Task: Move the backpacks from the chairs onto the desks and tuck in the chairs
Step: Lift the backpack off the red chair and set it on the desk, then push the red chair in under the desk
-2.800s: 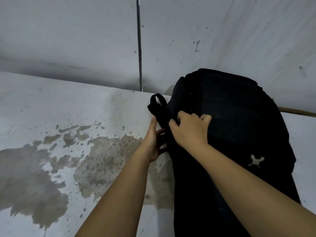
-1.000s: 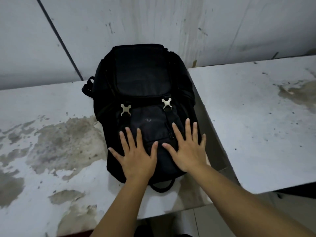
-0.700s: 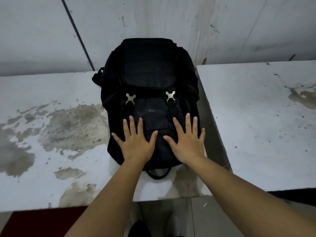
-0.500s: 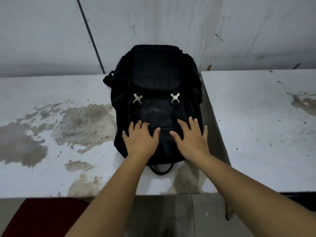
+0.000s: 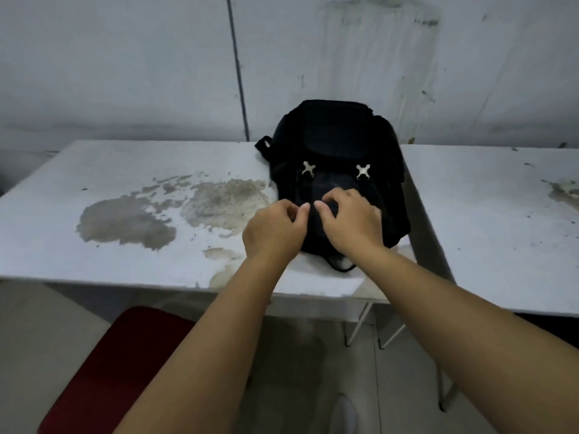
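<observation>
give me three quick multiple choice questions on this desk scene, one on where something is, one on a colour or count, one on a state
1. Where does the black fabric backpack lie?
A. on the stained white desk, at its right end
B. on the red chair seat
C. on the floor

2. How many pale metal buckles show on the backpack's front?
A. one
B. two
C. four

3. How is the red padded chair standing?
A. tucked fully under the desk
B. tipped over
C. out in front of the desk, not tucked in

Answers:
1 A, since the backpack rests on the desk top near the gap to the next desk.
2 B, since one buckle sits on each side of the flap.
3 C, since its seat shows in front of the desk edge, while the left hand and right hand hover at the backpack with fingers curled.
</observation>
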